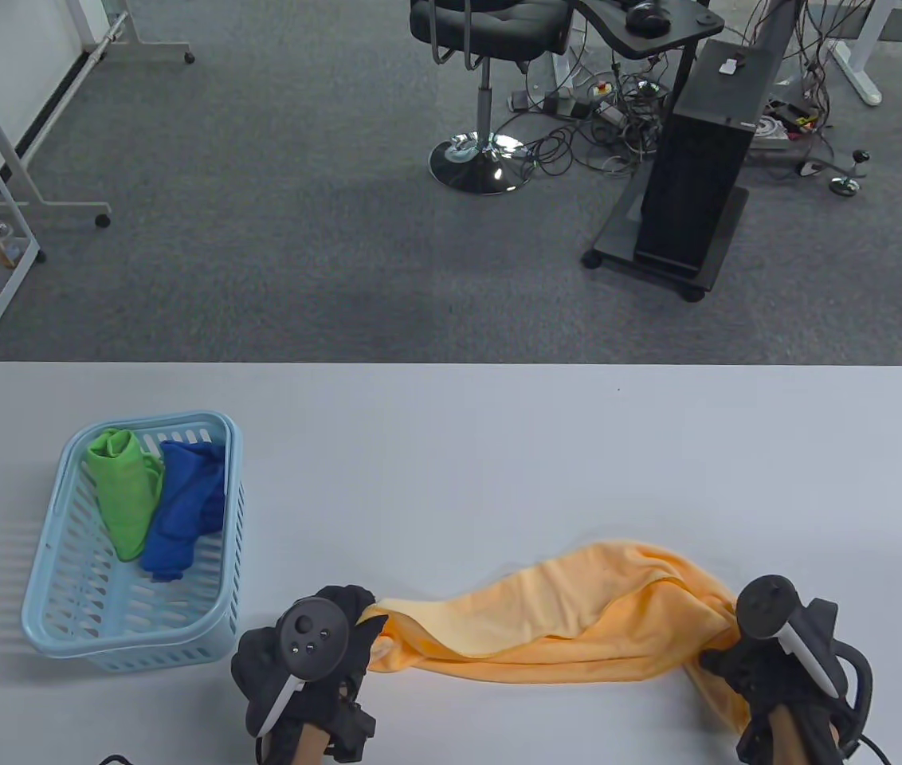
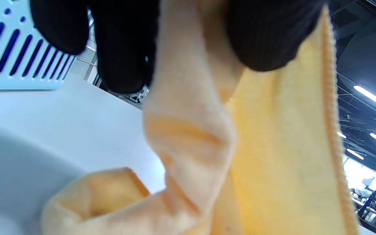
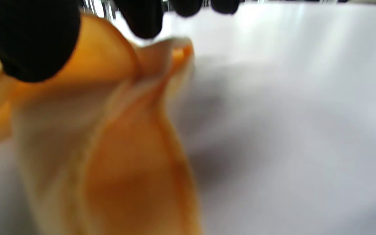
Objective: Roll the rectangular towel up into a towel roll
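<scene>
1. The orange towel (image 1: 578, 621) stretches unrolled between both hands, sagging onto the counter (image 1: 451, 446), right of the blue basket (image 1: 60, 590).
2. The left hand (image 1: 315, 645) pinches the towel's left end.
3. The right hand (image 1: 778, 653) grips its right end, fingers curled round the cloth.

Your trackers hide most of both gloved hands in the table view, your forearms run off its bottom edge, and the soft orange-yellow cloth towel (image 3: 116, 147) blurs in the right wrist view.
</scene>
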Motion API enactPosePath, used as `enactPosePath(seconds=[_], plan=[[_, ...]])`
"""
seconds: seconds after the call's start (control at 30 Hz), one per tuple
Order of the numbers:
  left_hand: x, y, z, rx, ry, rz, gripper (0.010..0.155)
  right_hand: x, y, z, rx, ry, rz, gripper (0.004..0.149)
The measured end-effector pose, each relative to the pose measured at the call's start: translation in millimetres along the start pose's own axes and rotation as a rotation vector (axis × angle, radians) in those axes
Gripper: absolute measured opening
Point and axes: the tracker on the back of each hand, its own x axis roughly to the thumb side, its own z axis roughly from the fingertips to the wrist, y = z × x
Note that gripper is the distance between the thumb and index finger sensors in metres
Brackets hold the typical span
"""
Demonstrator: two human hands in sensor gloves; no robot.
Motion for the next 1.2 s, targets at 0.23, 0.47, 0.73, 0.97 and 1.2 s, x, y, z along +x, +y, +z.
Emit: enactPosePath(seconds=[0.23, 0.47, 0.73, 0.97, 1.2], plan=[[-0.9, 0.1, -0.1, -0.001, 0.003, 0.004, 0.044, 15.3, -12.1, 6.5, -0.22, -0.058, 0.037, 0.046], [-0.6, -1.8, -1.8, -0.005, 0.0, -0.003, 0.044, 34.3, -21.8, 30.1, 0.19, -0.365, -0.389, 0.069], [-1.7, 0.2, -0.4, 0.002, 0.002, 0.005, 0.044, 15.7, -26.3, 20.7, -0.167, -0.16, -0.29, 0.057], [-0.5, -2.1, -1.1, -0.012, -0.002, -0.006, 0.044, 19.7, 2.1, 8.6, 0.037, -0.01, 0.207, 0.059], [-3.2, -0.3, -0.7, -0.007, 0.005, 0.008, 0.044, 31.4, 14.5, 3.4, -0.001, 0.027, 0.307, 0.047]])
